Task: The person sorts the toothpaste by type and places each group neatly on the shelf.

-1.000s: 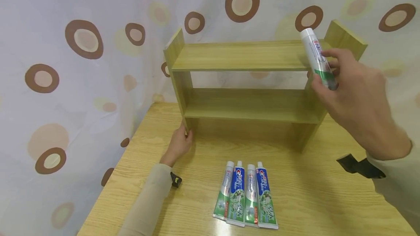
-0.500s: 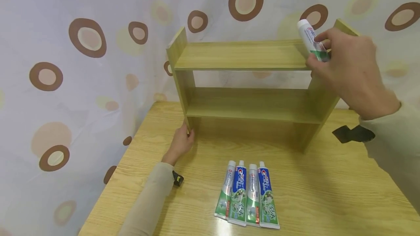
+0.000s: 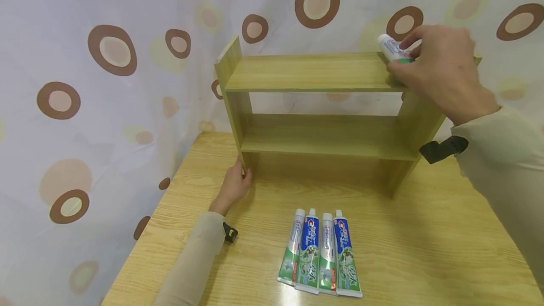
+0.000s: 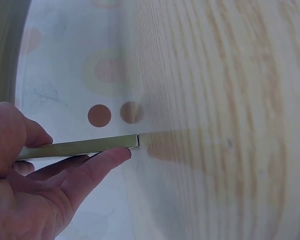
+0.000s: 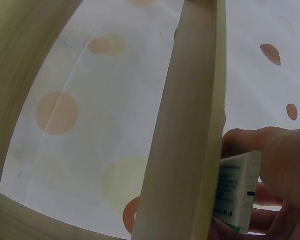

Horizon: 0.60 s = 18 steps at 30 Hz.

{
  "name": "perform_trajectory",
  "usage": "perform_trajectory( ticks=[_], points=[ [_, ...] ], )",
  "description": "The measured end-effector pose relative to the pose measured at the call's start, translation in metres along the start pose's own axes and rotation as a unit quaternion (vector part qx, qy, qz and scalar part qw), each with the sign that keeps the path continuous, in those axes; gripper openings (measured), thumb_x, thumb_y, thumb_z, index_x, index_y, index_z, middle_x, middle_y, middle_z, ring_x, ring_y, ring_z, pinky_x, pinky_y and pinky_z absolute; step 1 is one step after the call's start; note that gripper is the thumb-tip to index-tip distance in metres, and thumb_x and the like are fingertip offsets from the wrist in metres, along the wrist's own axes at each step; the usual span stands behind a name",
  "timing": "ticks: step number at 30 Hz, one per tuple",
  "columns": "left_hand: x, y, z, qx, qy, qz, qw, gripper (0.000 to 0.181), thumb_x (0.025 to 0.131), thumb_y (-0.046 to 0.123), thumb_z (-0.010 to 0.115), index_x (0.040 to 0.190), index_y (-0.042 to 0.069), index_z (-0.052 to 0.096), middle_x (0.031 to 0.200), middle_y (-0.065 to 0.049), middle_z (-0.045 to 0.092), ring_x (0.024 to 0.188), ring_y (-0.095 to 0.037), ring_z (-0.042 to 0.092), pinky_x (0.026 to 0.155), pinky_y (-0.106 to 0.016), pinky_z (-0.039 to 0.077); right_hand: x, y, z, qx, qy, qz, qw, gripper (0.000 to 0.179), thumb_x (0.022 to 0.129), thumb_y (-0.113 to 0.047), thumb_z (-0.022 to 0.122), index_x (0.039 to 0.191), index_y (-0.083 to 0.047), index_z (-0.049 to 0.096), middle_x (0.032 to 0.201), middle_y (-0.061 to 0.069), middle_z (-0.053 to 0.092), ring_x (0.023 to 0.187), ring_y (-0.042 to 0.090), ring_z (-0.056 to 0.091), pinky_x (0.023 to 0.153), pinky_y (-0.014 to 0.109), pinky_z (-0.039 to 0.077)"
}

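A wooden two-tier shelf (image 3: 314,72) stands on the table. My left hand (image 3: 233,184) grips the lower end of its left side panel; in the left wrist view the thumb and fingers pinch the panel (image 4: 85,146) from both faces, close to the tabletop. At the top tier's right end, my right hand (image 3: 444,67) holds a white and green toothpaste tube (image 3: 392,47), its white cap pointing left and away. The right wrist view shows the tube's flat end (image 5: 237,192) between thumb and fingers, beside the shelf board's edge; the board hides part of the tube.
Several toothpaste tubes lie side by side on the table in front of the shelf, among them a silver-green tube (image 3: 292,247) and a blue-green tube (image 3: 347,256). Behind the wooden table (image 3: 403,244) hangs a white curtain (image 3: 140,8) with brown circles.
My right hand has moved up and left with the toothpaste tube, bringing it lower and flatter over the top tier's right end. The left hand keeps its grip on the side panel.
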<state>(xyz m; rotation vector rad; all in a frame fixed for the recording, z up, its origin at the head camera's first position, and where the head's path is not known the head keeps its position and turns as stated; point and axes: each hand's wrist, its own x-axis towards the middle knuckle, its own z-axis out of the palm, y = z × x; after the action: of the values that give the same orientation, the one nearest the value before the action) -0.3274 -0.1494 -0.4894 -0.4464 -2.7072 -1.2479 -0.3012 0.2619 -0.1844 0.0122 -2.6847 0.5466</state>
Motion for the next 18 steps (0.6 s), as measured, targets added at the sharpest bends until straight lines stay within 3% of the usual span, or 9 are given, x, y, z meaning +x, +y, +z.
perform_trajectory(
  ticks=[2,5,8,10,15,18],
  points=[
    [-0.001,0.000,0.001,-0.002,-0.002,-0.001,1.0000,0.037,0.111,0.001,0.051,0.146,-0.008,0.047,0.141,-0.040,0.065,0.121,-0.048,0.074,0.088,-0.051,0.067,0.002,0.001,0.003,-0.015,-0.010,0.008,0.9998,0.050,0.092,-0.032,0.071,0.130,0.000,0.073,0.125,0.031,0.076,0.105,0.048,0.068,0.054,0.029,0.043],
    [-0.003,0.002,0.001,0.000,-0.005,-0.009,0.9999,0.036,0.111,0.002,0.050,0.146,-0.008,0.047,0.138,-0.040,0.067,0.106,-0.045,0.078,0.077,-0.047,0.066,0.001,0.004,0.007,-0.039,-0.018,0.013,0.9990,0.049,0.092,-0.038,0.072,0.126,-0.002,0.074,0.124,0.030,0.076,0.103,0.048,0.064,0.056,0.040,0.043],
    [-0.004,0.004,0.002,0.006,-0.006,-0.012,0.9999,0.035,0.112,0.003,0.051,0.144,-0.008,0.049,0.134,-0.039,0.069,0.095,-0.039,0.078,0.070,-0.042,0.062,-0.001,0.008,0.009,-0.046,-0.021,0.018,0.9985,0.050,0.095,-0.041,0.071,0.126,-0.002,0.074,0.123,0.030,0.076,0.103,0.050,0.064,0.056,0.043,0.043],
    [-0.004,0.004,0.002,0.007,-0.005,-0.012,0.9999,0.034,0.111,0.003,0.051,0.144,-0.009,0.049,0.134,-0.040,0.069,0.099,-0.041,0.078,0.072,-0.043,0.063,-0.002,0.010,0.010,-0.048,-0.018,0.013,0.9986,0.050,0.098,-0.043,0.069,0.126,-0.002,0.074,0.125,0.029,0.076,0.105,0.050,0.065,0.057,0.042,0.043],
    [-0.001,0.001,0.006,0.000,-0.007,-0.013,0.9999,0.038,0.111,0.003,0.051,0.147,-0.010,0.047,0.137,-0.041,0.067,0.101,-0.041,0.078,0.070,-0.039,0.063,-0.006,0.011,0.010,-0.059,0.017,-0.001,0.9981,0.057,0.106,-0.050,0.054,0.131,-0.002,0.073,0.123,0.032,0.074,0.100,0.055,0.064,0.055,0.049,0.043],
    [0.001,0.000,0.008,-0.004,-0.011,-0.015,0.9998,0.041,0.112,0.003,0.050,0.150,-0.011,0.045,0.139,-0.041,0.066,0.093,-0.038,0.078,0.061,-0.032,0.058,-0.009,0.011,0.009,-0.052,0.045,-0.014,0.9975,0.060,0.108,-0.051,0.051,0.131,0.000,0.072,0.126,0.032,0.074,0.106,0.060,0.064,0.062,0.058,0.045]
  ],
)
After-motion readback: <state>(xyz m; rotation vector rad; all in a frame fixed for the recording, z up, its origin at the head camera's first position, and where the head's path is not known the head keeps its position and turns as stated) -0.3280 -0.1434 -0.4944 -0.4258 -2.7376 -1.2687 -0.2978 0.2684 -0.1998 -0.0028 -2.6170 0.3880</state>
